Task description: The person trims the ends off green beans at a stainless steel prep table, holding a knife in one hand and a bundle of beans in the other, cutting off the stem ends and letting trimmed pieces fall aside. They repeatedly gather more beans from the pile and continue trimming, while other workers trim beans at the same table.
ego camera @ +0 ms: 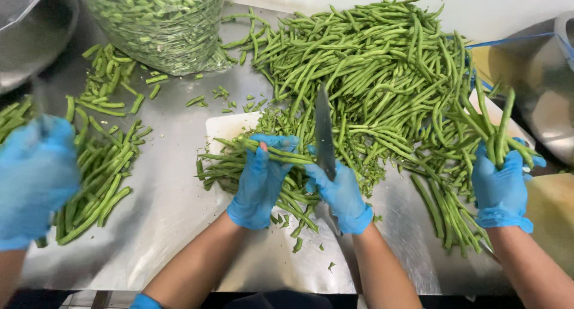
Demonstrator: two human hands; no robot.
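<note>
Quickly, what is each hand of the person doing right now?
Left hand: closed on a bundle of long green beans over the white cutting board.
Right hand: closed on a steel kitchen knife, blade pointing away.

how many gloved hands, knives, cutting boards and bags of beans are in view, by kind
blue gloved hands: 4 (the person's left hand and right hand, plus co-workers' hands at far left and far right)
knife: 1
white cutting board: 1
clear bag of green beans: 1
total: 7
</note>
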